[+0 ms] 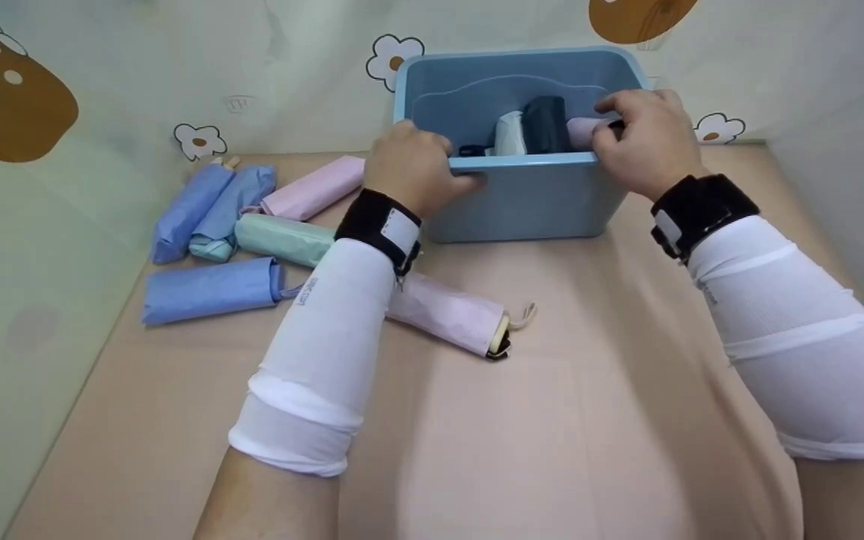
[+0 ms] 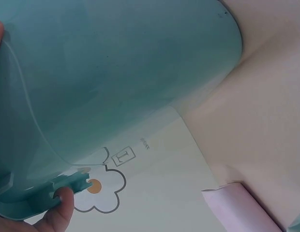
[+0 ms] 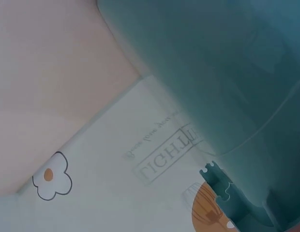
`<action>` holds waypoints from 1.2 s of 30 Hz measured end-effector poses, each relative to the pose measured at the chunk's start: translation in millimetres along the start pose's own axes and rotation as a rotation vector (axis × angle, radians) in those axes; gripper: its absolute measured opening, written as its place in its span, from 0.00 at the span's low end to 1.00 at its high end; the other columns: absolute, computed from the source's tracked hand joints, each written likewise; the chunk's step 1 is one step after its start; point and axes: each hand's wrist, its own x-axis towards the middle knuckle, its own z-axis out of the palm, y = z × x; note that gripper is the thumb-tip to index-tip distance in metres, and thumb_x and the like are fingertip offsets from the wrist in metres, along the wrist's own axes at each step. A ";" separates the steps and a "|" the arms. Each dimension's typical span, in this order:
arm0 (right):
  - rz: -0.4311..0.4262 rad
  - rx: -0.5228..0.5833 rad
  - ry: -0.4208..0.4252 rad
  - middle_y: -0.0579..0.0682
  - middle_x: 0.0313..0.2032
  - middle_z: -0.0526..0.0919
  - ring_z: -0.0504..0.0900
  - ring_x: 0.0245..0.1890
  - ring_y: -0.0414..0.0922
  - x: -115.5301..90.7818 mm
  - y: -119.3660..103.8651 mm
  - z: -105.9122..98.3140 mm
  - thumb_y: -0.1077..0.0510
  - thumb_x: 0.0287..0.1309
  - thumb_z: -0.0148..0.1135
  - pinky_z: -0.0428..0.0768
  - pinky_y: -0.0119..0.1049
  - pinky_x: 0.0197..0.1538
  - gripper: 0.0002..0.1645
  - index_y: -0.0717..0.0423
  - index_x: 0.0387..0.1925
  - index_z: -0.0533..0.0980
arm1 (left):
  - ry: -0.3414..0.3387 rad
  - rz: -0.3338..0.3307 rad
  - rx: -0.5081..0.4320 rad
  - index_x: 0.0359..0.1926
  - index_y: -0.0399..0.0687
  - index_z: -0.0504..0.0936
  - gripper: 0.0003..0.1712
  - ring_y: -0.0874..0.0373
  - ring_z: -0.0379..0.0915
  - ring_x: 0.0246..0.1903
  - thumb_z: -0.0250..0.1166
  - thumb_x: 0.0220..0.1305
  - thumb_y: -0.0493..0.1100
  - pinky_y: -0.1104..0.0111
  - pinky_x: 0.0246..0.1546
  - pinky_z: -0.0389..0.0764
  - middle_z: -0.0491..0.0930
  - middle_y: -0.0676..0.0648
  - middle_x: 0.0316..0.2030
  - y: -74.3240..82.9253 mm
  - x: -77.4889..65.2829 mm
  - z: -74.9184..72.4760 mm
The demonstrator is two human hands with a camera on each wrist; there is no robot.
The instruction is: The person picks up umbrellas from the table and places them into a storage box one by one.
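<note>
2 hands grip the near rim of the blue bin (image 1: 529, 199) at upper centre of the head view: left hand (image 1: 411, 166) curled over its left end, right hand (image 1: 646, 139) over its right. Folded umbrellas (image 1: 211, 289) lie on the table (image 1: 552, 435) at left.
</note>
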 end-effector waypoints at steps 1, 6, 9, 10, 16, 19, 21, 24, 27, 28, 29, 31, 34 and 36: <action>-0.001 -0.001 0.004 0.59 0.68 0.79 0.67 0.68 0.61 0.0 0.3 -0.2 0.49 0.73 0.46 0.65 0.63 0.70 0.30 0.58 0.68 0.77 | 0.006 0.002 0.001 0.34 0.49 0.87 0.31 0.48 0.75 0.45 0.63 0.65 0.72 0.54 0.46 0.77 0.84 0.47 0.30 -0.3 0.2 0.0; 0.003 -0.007 0.008 0.61 0.69 0.77 0.66 0.72 0.63 -0.2 1.2 -0.7 0.50 0.73 0.46 0.62 0.64 0.74 0.30 0.59 0.68 0.76 | 0.017 0.004 0.001 0.33 0.50 0.87 0.31 0.48 0.75 0.45 0.63 0.64 0.73 0.53 0.45 0.78 0.84 0.48 0.30 -1.4 0.4 0.7; 0.018 -0.012 0.001 0.61 0.70 0.76 0.64 0.73 0.62 -0.6 1.2 -1.4 0.49 0.73 0.45 0.61 0.64 0.75 0.31 0.58 0.69 0.76 | 0.012 0.003 0.001 0.32 0.50 0.86 0.31 0.48 0.74 0.44 0.63 0.65 0.72 0.54 0.46 0.77 0.83 0.48 0.29 -0.8 0.2 0.8; 0.023 -0.012 0.001 0.61 0.71 0.75 0.63 0.75 0.62 -0.7 1.4 -1.7 0.49 0.73 0.45 0.60 0.64 0.75 0.31 0.58 0.69 0.75 | 0.012 0.003 0.001 0.32 0.50 0.86 0.31 0.48 0.74 0.44 0.63 0.65 0.72 0.54 0.46 0.77 0.83 0.48 0.29 -0.6 0.2 0.7; 0.081 0.003 -0.028 0.60 0.78 0.65 0.51 0.81 0.61 -1.3 2.0 -4.6 0.47 0.72 0.44 0.55 0.65 0.79 0.35 0.57 0.73 0.71 | 0.019 -0.002 0.002 0.30 0.49 0.84 0.32 0.48 0.74 0.44 0.63 0.65 0.73 0.54 0.46 0.77 0.82 0.48 0.29 -0.1 -0.3 0.9; 0.108 0.015 -0.053 0.60 0.79 0.62 0.51 0.82 0.60 -0.7 2.5 -6.2 0.47 0.71 0.44 0.54 0.64 0.80 0.37 0.58 0.75 0.69 | 0.014 -0.005 -0.002 0.32 0.49 0.85 0.32 0.48 0.74 0.44 0.63 0.64 0.73 0.53 0.47 0.77 0.83 0.48 0.30 -0.3 -0.3 0.9; 0.120 0.020 -0.061 0.60 0.79 0.62 0.53 0.81 0.60 -0.1 3.1 -7.2 0.47 0.70 0.44 0.55 0.63 0.79 0.37 0.59 0.75 0.67 | 0.008 -0.006 -0.004 0.34 0.50 0.87 0.32 0.48 0.74 0.45 0.63 0.64 0.73 0.53 0.48 0.77 0.84 0.48 0.32 -0.2 -0.2 0.6; 0.146 0.033 -0.063 0.60 0.79 0.61 0.57 0.79 0.61 0.2 4.1 -8.2 0.47 0.70 0.45 0.58 0.63 0.78 0.38 0.59 0.76 0.66 | 0.001 -0.004 -0.003 0.38 0.50 0.88 0.32 0.48 0.75 0.46 0.63 0.64 0.73 0.53 0.49 0.77 0.85 0.48 0.33 -0.2 0.1 0.0; 0.172 0.048 -0.056 0.60 0.79 0.62 0.61 0.76 0.62 0.0 5.0 -8.3 0.47 0.71 0.45 0.61 0.64 0.76 0.38 0.59 0.76 0.66 | 0.002 -0.002 -0.003 0.38 0.50 0.88 0.32 0.47 0.75 0.46 0.63 0.64 0.74 0.53 0.49 0.77 0.86 0.47 0.34 -0.1 -0.1 -0.2; 0.179 0.054 -0.053 0.59 0.79 0.62 0.62 0.76 0.62 -0.1 5.1 -8.2 0.47 0.71 0.44 0.61 0.64 0.76 0.38 0.59 0.76 0.66 | 0.002 -0.002 -0.005 0.37 0.50 0.88 0.32 0.48 0.75 0.46 0.63 0.64 0.74 0.53 0.49 0.77 0.86 0.47 0.34 -0.1 -0.3 -0.3; 0.181 0.061 -0.047 0.59 0.79 0.62 0.62 0.76 0.62 -0.3 5.4 -7.9 0.47 0.71 0.44 0.62 0.63 0.76 0.37 0.59 0.76 0.67 | 0.002 -0.002 -0.006 0.37 0.50 0.88 0.32 0.47 0.75 0.46 0.63 0.64 0.73 0.53 0.49 0.77 0.86 0.47 0.34 -0.2 -0.2 -0.3; 0.181 0.074 -0.036 0.58 0.79 0.61 0.63 0.77 0.61 -0.8 5.8 -7.2 0.47 0.71 0.44 0.62 0.61 0.77 0.37 0.60 0.75 0.67 | 0.003 0.000 -0.007 0.36 0.49 0.88 0.31 0.47 0.75 0.46 0.63 0.64 0.73 0.53 0.48 0.77 0.86 0.47 0.34 -0.2 -0.4 -0.4; 0.188 0.098 -0.027 0.56 0.81 0.57 0.61 0.79 0.60 -1.3 6.9 -6.7 0.48 0.72 0.43 0.61 0.59 0.79 0.37 0.61 0.75 0.67 | 0.001 0.002 -0.012 0.35 0.49 0.87 0.30 0.47 0.75 0.46 0.64 0.65 0.71 0.53 0.48 0.77 0.85 0.47 0.32 -0.2 -0.6 -0.4; 0.196 0.112 -0.031 0.56 0.82 0.53 0.60 0.80 0.59 -1.3 8.3 -6.9 0.47 0.72 0.43 0.60 0.58 0.80 0.37 0.61 0.76 0.66 | 0.000 0.003 -0.014 0.34 0.49 0.86 0.30 0.47 0.74 0.46 0.64 0.65 0.71 0.53 0.47 0.76 0.84 0.47 0.31 -0.4 -0.9 -0.4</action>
